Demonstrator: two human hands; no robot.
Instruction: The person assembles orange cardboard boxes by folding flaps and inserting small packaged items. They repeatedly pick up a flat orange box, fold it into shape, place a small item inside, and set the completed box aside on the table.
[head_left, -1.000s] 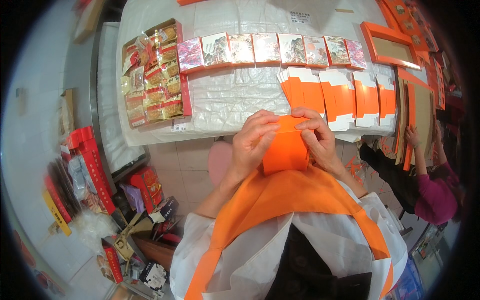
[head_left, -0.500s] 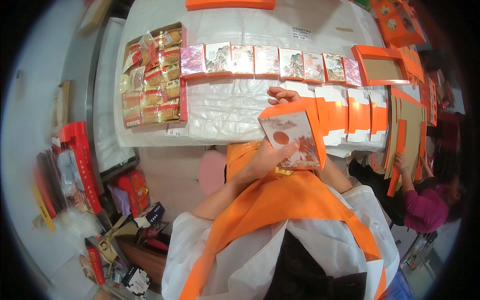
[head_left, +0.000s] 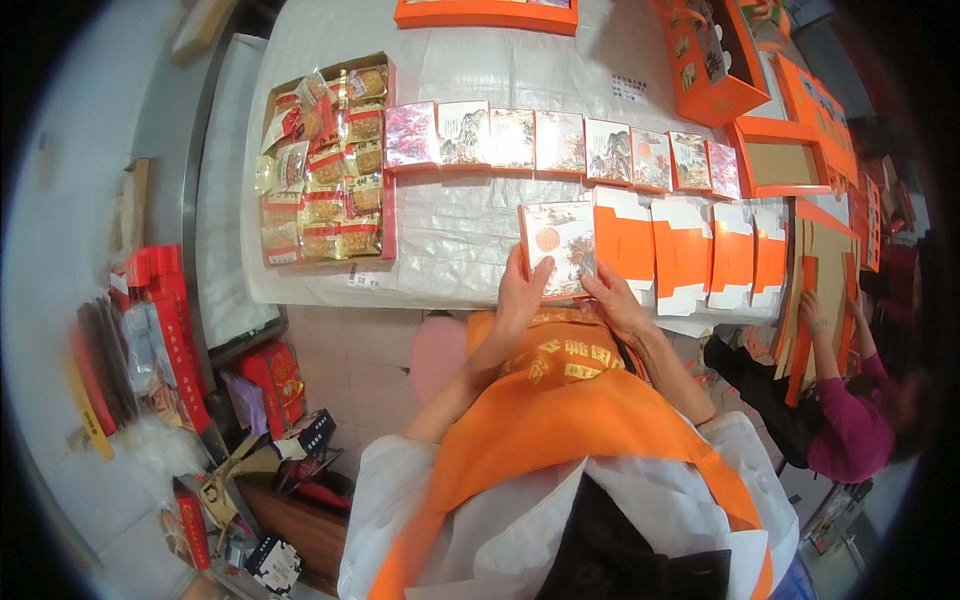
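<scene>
Between my two hands is a small gift box (head_left: 560, 236) with an orange edge and a white face showing a landscape and a round orange sun. My left hand (head_left: 522, 292) grips its left side, the thumb on the face. On the lower right corner, my right hand (head_left: 612, 296) holds it too. The box rests at the table's near edge, beside several unfolded orange and white cartons (head_left: 683, 252). Beyond it runs a row of similar printed boxes (head_left: 512, 138). Left of that row, a larger open box (head_left: 388, 160) contains wrapped pastries (head_left: 324, 206).
An open orange tray (head_left: 778, 190) lies on the right of the white-covered table (head_left: 440, 245), near an orange carry box (head_left: 705, 75). At the right, a co-worker (head_left: 850, 420) handles brown and orange board (head_left: 822, 240). A pink stool (head_left: 438, 352) stands below the table.
The gift box has turned more upright and face-up, and moved slightly left. My right hand has come down from behind it to its lower right corner.
</scene>
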